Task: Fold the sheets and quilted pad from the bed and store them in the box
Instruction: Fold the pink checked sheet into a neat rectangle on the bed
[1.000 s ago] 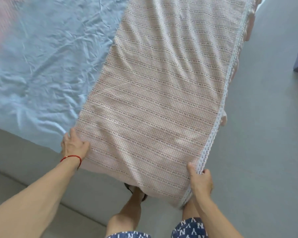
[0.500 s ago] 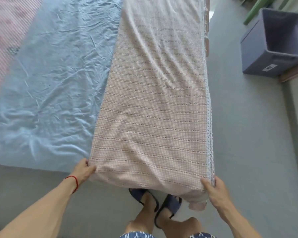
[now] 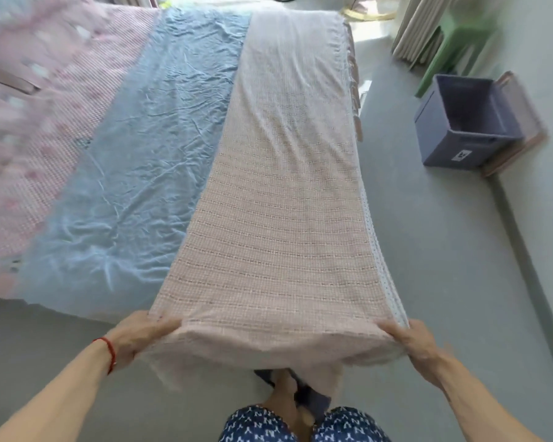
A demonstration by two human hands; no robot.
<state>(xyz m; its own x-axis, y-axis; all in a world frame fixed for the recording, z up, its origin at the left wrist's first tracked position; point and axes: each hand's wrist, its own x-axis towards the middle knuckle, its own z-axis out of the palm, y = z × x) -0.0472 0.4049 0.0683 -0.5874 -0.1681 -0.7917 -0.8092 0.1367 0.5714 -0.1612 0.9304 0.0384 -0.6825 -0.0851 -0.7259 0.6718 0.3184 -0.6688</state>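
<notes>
Left hand (image 3: 138,336) and right hand (image 3: 412,342) each pinch a near corner of the folded pink sheet (image 3: 281,218), whose long axis runs away up-frame along the bed (image 3: 134,148), box (image 3: 460,135) upper right, nearer the right hand.

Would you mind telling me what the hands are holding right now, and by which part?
Both hold the folded pink checked sheet by its near end: the left hand grips the near left corner, the right hand the near right corner beside the lace edge.
</notes>
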